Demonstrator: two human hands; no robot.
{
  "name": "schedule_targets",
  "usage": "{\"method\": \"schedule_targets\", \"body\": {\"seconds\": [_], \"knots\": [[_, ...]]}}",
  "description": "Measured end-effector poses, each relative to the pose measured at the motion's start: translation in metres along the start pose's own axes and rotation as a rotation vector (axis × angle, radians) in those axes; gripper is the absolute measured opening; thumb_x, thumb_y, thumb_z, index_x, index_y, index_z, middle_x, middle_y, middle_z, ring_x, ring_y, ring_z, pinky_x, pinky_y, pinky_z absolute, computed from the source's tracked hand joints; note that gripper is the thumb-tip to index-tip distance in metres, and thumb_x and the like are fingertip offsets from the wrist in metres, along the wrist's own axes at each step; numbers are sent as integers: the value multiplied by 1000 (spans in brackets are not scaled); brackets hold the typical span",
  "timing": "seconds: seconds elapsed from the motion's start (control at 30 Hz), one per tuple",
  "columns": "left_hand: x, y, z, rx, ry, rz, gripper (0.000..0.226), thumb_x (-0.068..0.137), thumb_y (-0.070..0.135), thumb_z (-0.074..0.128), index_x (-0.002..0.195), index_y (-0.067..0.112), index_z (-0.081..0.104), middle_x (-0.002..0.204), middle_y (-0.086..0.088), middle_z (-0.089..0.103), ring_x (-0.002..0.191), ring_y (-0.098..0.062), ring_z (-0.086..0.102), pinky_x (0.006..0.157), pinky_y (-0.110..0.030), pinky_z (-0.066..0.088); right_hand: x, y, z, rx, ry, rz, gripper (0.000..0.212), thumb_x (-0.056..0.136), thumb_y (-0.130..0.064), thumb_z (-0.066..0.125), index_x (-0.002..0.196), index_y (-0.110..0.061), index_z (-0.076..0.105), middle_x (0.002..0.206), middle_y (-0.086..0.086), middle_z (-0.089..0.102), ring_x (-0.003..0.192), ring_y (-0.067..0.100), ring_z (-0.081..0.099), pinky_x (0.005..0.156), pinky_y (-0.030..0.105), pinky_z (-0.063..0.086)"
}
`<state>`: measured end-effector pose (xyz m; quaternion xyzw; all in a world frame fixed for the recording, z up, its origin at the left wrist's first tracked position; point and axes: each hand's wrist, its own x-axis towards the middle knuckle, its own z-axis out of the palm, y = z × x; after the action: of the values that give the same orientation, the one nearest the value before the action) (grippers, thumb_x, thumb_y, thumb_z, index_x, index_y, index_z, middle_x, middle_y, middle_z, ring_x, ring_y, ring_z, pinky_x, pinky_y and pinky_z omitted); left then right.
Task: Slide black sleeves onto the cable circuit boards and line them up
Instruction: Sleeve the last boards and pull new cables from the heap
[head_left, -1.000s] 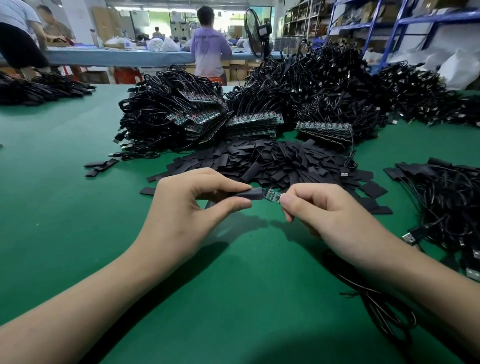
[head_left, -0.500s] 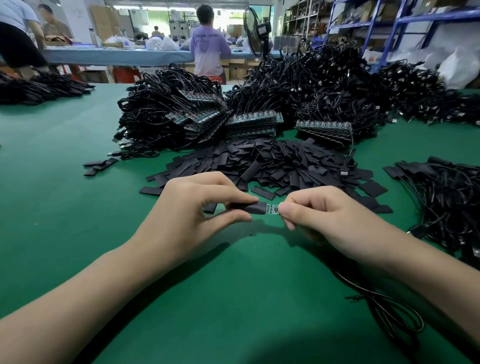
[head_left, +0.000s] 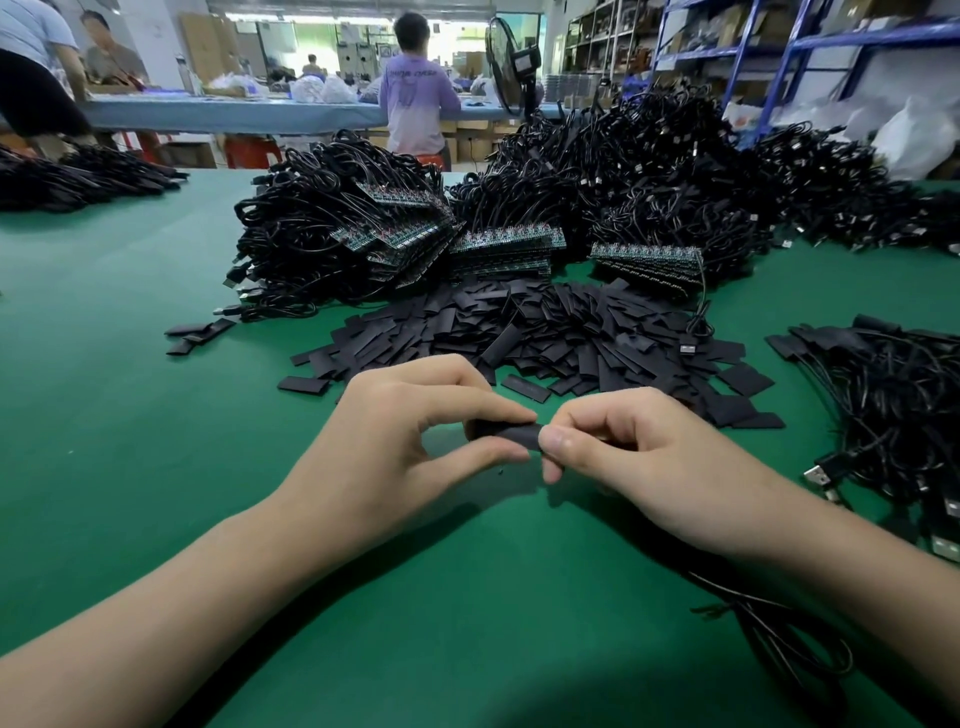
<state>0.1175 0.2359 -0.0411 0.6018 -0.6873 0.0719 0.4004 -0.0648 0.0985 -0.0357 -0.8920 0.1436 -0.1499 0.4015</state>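
Black sleeve (head_left: 511, 435) held above green mat (head_left: 156, 415), between your hands. Your left hand (head_left: 410, 441) pinches its left end, thumb and forefinger. Likely light, soft, crushable: grip edges, not flats. Your right hand (head_left: 639, 457) pinches right end; board hidden.

Green board end, exposed between hands a second ago, now hidden inside sleeve (head_left: 511, 434). Left hand (head_left: 410, 441) and right hand (head_left: 639, 457) closer, fingertips touching at frame centre.
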Motion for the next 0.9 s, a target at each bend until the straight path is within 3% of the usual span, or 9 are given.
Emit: {"method": "schedule_targets", "body": {"seconds": [0.1,0.27,0.53,0.67,0.9], "knots": [[1,-1,-1,-42,64,-46,21,82,28,82,100,18,82,86,7,70,78,-4,64,75,-14,44,1,0,-3,158,46,27,30,92,-51,56,80,-26,69,60,-6,40,58,16,32,55,35,24],[0,2,-1,-66,108,-58,21,81,28,82,101,22,80,87,6,71,78,-9,64,71,-34,51,2,-1,-4,230,69,21,26,91,-44,60,82,-23,71,59,-4,43,59,20,30,53,33,21],[-1,5,1,-63,74,-34,21,84,29,78,101,18,81,88,8,70,81,0,63,77,-10,41,0,-6,0,273,57,52,21,96,-35,65,81,-21,73,60,0,44,59,19,28,52,30,21],[1,6,1,-59,113,-58,19,83,28,80,100,21,81,89,9,71,81,-1,64,77,-14,44,0,-8,-1,321,69,63,23,84,-46,66,78,-25,74,56,-7,51,51,10,37,48,16,29],[0,5,1,-30,146,-103,21,82,29,79,101,23,81,87,8,71,79,-10,66,72,-31,51,0,-5,-1,344,177,51,9,92,-20,72,85,-17,76,59,-4,66,52,2,54,51,11,41]]}}
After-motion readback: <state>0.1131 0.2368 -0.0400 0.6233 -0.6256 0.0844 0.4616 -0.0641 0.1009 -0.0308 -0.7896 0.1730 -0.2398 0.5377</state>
